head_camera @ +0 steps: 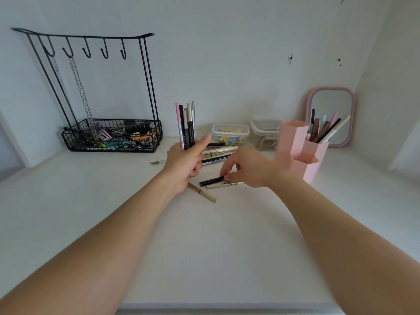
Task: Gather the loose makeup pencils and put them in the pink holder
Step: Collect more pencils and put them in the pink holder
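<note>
A bundle of pencils (186, 125) is held upright in the curled left hand (185, 165), while a black pencil (211, 180) lying on the white table (204, 246) is pinched by the right hand (246, 169); the pink holder (300, 148), already holding several pencils, is seen just to the right

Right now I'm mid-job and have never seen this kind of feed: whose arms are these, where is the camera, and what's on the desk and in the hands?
No machine here: these are a person's two bare arms, filmed by one wide-angle camera on their head, looking forward and down. The left hand grips an upright bundle of pencils. The right hand pinches a black pencil lying on the white desk. Beside it lie a gold pencil and a tan pencil; more pencils lie behind. The pink holder, at right, already holds several. A wire basket rack, two clear boxes and a pink mirror stand at the back.
</note>
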The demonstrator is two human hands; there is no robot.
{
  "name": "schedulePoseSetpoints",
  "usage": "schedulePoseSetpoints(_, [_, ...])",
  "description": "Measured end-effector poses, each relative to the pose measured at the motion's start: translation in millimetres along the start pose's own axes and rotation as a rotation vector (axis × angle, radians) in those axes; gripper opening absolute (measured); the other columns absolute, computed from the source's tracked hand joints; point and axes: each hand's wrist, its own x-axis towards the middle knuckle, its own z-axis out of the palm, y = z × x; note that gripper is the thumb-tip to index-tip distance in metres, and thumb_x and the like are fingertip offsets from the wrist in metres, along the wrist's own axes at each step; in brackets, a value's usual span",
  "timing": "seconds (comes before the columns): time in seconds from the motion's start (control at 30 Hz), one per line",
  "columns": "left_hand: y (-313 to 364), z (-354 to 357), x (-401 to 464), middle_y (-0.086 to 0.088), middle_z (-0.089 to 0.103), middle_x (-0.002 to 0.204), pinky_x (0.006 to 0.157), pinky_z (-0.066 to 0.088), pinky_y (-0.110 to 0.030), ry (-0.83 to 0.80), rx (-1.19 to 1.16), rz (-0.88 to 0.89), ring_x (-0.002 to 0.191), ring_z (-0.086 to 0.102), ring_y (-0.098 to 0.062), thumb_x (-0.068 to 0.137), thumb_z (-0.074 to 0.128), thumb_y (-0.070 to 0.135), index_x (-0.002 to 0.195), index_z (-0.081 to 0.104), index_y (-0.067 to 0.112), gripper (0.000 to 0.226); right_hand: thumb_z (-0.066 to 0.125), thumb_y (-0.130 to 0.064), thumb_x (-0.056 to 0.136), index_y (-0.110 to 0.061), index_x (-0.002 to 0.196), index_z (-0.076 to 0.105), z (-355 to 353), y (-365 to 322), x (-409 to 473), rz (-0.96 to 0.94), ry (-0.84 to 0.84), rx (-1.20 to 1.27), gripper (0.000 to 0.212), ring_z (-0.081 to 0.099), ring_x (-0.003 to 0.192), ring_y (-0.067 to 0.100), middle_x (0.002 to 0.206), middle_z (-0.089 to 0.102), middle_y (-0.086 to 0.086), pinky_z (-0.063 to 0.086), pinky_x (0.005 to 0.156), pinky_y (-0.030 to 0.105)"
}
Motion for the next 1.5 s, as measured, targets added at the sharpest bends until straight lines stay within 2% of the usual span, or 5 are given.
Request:
schedulePoseSetpoints(0.37, [3.2,-0.2,0.4,0.004,0.045,0.052,0.037,0.025,-0.021,0.064,-0.082,-0.01,0.046,0.043,-0.014,0.098,0.064,0.033,0.075,0.049,0.018,0.031,0.06,-0.011,0.094,-0.014,0.104,0.066,-5.5,10.2,8.7,0.062,0.314,0.237,0.012,0.05,0.066,0.001,0.087,0.061,-0.005,0.039,0.069,0.019])
schedulePoseSetpoints(0.67, [6.3,7.8,-9.0,0.007,0.026,0.056,0.043,0.013,-0.023,-0.105,-0.05,-0.044,0.048,0.02,-0.01,0.084,0.074,0.055,0.075,0.053,0.023,0.04,0.054,-0.005,0.098,-0.005,0.121,0.057,-4.2,-9.2,6.2,0.034,0.176,1.152,0.023,0.05,0.064,0.015,0.083,0.059,0.008,0.045,0.06,0.025])
schedulePoseSetpoints(1.07, [-0.1,11.6,-10.9,0.001,0.05,0.062,0.046,0.019,-0.021,-0.221,0.123,0.038,0.049,0.033,-0.011,0.073,0.089,0.035,0.081,0.063,0.022,0.031,0.054,-0.005,0.098,0.0,0.127,0.052,3.9,-12.2,7.0,0.005,0.156,1.387,0.03,0.059,0.089,0.038,0.108,0.063,0.031,0.058,0.077,0.04])
schedulePoseSetpoints(1.27, [0.7,9.8,-11.1,0.006,0.052,0.057,0.046,0.03,-0.022,-0.222,0.227,0.072,0.048,0.044,-0.008,0.088,0.075,0.04,0.082,0.059,0.023,0.024,0.06,-0.007,0.095,-0.001,0.12,0.059,7.1,-11.1,8.8,0.073,0.26,1.284,0.026,0.063,0.071,0.032,0.098,0.067,0.019,0.055,0.07,0.03])
schedulePoseSetpoints(1.5, [1.9,0.8,-0.1,0.003,0.055,0.056,0.044,0.04,-0.025,0.025,-0.01,0.059,0.052,0.062,-0.015,0.098,0.065,0.035,0.097,0.055,0.018,0.02,0.052,-0.027,0.099,-0.02,0.133,0.058,19.9,27.2,17.7,0.153,0.346,0.105,0.036,0.053,0.126,0.018,0.135,0.06,0.0,0.039,0.104,0.031])
